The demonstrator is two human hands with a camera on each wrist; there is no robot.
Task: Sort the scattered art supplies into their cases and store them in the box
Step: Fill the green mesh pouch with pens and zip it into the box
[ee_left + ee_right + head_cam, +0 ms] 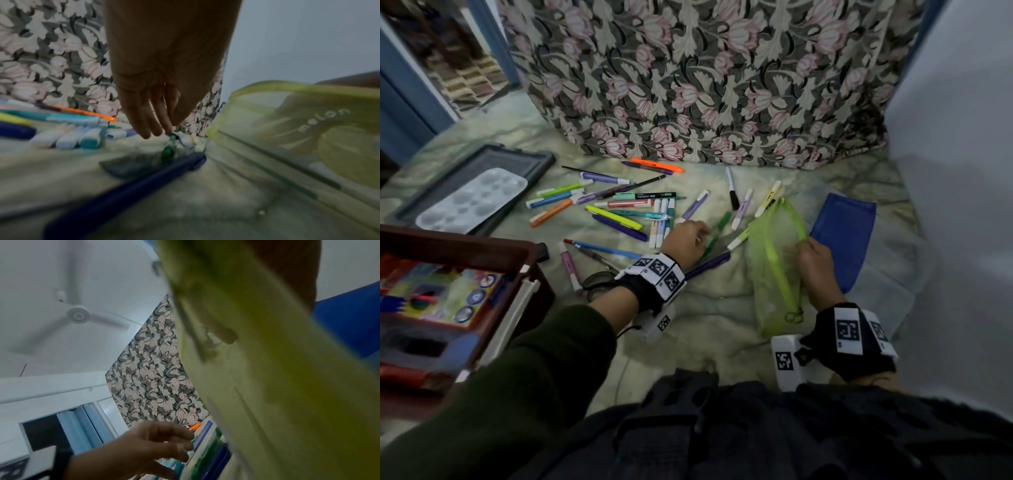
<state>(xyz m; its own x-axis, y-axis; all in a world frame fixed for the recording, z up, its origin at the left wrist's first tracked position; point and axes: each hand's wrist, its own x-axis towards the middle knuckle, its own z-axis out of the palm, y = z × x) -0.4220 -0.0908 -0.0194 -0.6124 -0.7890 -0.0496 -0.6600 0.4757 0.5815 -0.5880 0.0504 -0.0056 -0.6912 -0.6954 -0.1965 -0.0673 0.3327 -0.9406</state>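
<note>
A lime-green mesh pouch (774,274) (308,129) (267,386) lies on the bedsheet. My right hand (815,253) pinches its upper zip edge and holds the mouth up and apart. My left hand (685,240) (164,97) (154,446) reaches over a green marker (719,224) (169,151), fingers extended, with the tips at the marker's end. The marker lies on the sheet just left of the pouch mouth. A dark purple pen (709,265) (123,186) lies under my left wrist.
Several markers, highlighters and pencils (619,205) lie scattered to the left. A flat blue pouch (846,236) lies right of the green one. A brown box (482,250) with paint sets stands at left, behind it a white palette (472,198) on a dark tray (524,157).
</note>
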